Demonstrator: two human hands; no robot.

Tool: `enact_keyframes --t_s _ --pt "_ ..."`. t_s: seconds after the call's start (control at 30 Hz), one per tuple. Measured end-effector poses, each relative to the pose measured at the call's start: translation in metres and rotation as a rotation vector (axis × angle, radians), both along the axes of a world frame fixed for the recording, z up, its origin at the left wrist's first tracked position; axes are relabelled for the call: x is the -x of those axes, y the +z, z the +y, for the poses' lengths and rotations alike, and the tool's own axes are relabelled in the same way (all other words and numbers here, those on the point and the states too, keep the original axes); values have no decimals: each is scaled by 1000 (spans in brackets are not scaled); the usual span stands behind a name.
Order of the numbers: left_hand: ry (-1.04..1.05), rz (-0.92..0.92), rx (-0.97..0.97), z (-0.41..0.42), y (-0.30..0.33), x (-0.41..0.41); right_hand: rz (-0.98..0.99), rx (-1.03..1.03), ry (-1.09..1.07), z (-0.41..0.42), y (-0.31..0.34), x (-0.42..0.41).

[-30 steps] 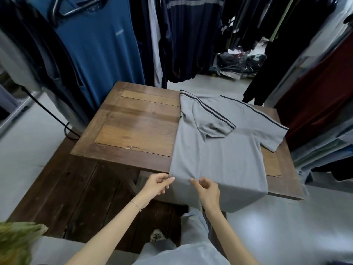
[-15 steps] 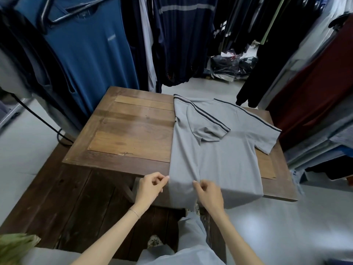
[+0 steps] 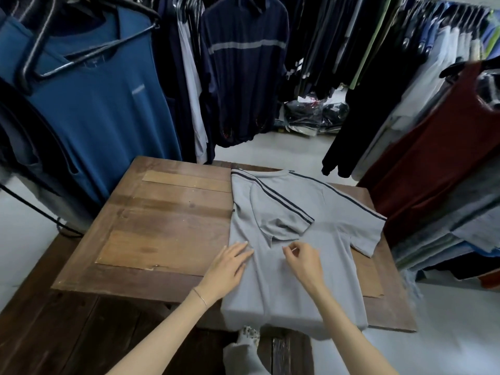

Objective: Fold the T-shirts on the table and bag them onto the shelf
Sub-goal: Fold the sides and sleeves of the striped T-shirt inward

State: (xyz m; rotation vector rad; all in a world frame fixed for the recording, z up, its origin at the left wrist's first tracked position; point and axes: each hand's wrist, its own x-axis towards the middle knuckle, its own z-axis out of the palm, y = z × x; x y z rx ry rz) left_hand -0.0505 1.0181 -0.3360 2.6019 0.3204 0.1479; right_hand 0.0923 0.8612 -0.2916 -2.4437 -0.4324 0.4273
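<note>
A grey T-shirt (image 3: 311, 266) with dark shoulder stripes lies on the wooden table (image 3: 167, 226), on its right half. Its left side and left sleeve are folded in over the body; the right sleeve lies spread out. The hem hangs over the near table edge. My left hand (image 3: 228, 266) lies flat with straight fingers on the shirt's folded left edge. My right hand (image 3: 303, 259) is over the middle of the shirt with fingers curled, and appears to pinch the fabric just below the folded sleeve.
Racks of hanging clothes surround the table: a blue shirt (image 3: 94, 104) at left, dark striped tops (image 3: 243, 63) behind, a dark red garment (image 3: 433, 158) at right. Bagged clothes (image 3: 313, 115) lie on the floor beyond. A dark wooden bench (image 3: 67, 334) sits below the table's near left.
Both hands have left the hem at the near edge and moved up onto the shirt's middle. The left hand now lies flat; the right is curled on the fabric.
</note>
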Motion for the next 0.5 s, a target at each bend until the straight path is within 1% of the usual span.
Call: enact_keyframes --t_s 0.13,0.2,0.27,0.33,0.4,0.5 --pt "28 30 -25 28 5 -36 -25 -36 -51 17 -3 -52" --pt "43 -6 -25 47 8 -55 -44 -67 -63 25 -3 -78" --pt "117 -69 4 67 14 -74 -81 -101 -74 32 -6 -103" --pt "270 -118 107 88 25 -95 -108 -112 -101 36 -9 -125" --pt "437 -123 234 108 31 -115 -87 -102 -112 39 -11 -145" --pt "582 -45 403 137 30 -138 73 -82 -68 43 -16 -167"
